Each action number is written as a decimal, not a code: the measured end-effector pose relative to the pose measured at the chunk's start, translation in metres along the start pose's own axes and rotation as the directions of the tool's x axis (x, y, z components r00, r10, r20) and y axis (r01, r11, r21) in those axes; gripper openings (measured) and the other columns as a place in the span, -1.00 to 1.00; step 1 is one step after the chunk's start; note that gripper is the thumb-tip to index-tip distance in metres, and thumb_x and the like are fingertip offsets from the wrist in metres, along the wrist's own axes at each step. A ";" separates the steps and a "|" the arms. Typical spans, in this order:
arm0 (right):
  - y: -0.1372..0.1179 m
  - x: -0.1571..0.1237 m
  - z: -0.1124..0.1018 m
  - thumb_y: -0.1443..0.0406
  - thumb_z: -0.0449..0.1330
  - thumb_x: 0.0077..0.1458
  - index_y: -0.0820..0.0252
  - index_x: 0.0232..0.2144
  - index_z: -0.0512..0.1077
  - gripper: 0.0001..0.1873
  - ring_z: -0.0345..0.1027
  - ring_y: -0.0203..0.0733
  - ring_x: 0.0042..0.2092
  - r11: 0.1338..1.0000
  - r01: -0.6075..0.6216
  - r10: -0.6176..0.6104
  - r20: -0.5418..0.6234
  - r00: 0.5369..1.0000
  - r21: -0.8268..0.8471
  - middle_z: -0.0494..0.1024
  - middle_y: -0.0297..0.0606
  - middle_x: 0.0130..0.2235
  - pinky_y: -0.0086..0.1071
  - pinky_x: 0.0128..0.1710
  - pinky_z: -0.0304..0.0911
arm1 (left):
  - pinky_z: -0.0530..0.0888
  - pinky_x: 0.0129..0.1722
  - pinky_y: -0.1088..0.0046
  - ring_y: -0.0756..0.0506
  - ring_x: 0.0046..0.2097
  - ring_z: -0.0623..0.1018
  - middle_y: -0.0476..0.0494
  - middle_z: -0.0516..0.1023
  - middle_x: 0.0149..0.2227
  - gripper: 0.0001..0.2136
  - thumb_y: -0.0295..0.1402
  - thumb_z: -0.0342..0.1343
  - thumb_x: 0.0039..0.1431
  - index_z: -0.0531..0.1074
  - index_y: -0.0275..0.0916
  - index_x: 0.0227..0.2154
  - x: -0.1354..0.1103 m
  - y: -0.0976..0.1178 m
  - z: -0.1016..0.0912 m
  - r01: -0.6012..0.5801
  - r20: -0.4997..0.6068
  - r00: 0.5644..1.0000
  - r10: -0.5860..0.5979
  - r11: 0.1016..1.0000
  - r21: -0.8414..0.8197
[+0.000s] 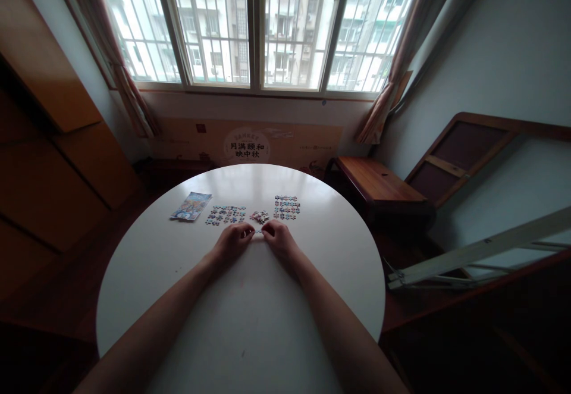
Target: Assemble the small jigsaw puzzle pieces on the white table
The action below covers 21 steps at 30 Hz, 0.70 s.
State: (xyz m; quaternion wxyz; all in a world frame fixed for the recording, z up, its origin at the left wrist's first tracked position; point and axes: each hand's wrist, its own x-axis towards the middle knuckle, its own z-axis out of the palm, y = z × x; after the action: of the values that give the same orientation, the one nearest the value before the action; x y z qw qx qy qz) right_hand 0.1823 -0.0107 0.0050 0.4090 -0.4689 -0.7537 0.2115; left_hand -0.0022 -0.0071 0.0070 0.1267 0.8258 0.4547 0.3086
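Note:
My left hand (234,240) and my right hand (279,237) meet over the middle of the white table, fingers pinched. Between their fingertips is a small, pale jigsaw puzzle piece (258,232); whether it is one piece or two joined is too small to tell. Just beyond the hands lies a small heap of puzzle pieces (259,216). Rows of loose pieces (226,214) are spread to the left of the heap, and more rows (286,207) to its right. A colourful picture sheet or packet (191,206) lies at the far left.
The round white table (147,275) fills the front. Behind it a printed banner (285,138) runs below barred windows (218,31). A wooden bench (379,180) stands to the right, near a folded wooden frame (464,150). Wooden cabinets (53,162) line the left.

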 end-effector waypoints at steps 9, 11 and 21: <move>0.000 0.001 -0.005 0.42 0.16 0.02 0.23 -0.44 0.47 -0.91 0.28 -0.32 -0.39 0.997 0.072 -0.071 -0.043 0.997 0.020 0.43 -0.30 -0.43 -0.45 -0.30 0.21 | 0.35 -0.42 0.58 0.04 -0.48 0.43 -0.04 0.50 -0.47 -0.83 -0.33 0.03 0.14 0.51 -0.24 -0.32 0.000 -0.003 0.001 0.011 -0.027 1.000 -0.012 0.998 -0.057; 0.002 0.002 -0.005 0.41 0.16 0.03 0.22 -0.44 0.47 -0.91 0.28 -0.32 -0.40 0.997 0.079 -0.079 -0.039 0.996 0.012 0.43 -0.31 -0.43 -0.45 -0.30 0.21 | 0.34 -0.42 0.58 0.05 -0.48 0.42 -0.02 0.50 -0.48 -0.83 -0.33 0.03 0.14 0.50 -0.22 -0.29 0.000 -0.002 0.001 0.014 -0.023 1.000 -0.015 0.999 -0.045; 0.019 0.004 -0.044 0.32 0.09 0.08 0.20 -0.39 0.48 -0.84 0.34 -0.26 -0.36 0.899 -0.344 0.242 -0.348 0.906 -0.271 0.51 -0.23 -0.31 -0.42 -0.29 0.20 | 0.33 -0.41 0.58 0.04 -0.47 0.43 -0.05 0.51 -0.47 -0.83 -0.38 0.01 0.14 0.51 -0.25 -0.35 0.000 0.002 -0.001 -0.018 0.009 1.000 0.018 1.000 0.009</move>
State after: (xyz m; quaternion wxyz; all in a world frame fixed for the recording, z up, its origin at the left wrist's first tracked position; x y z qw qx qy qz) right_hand 0.2271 -0.0009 0.0191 0.4005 -0.6663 -0.6252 0.0686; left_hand -0.0015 -0.0084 0.0090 0.1224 0.8318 0.4481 0.3039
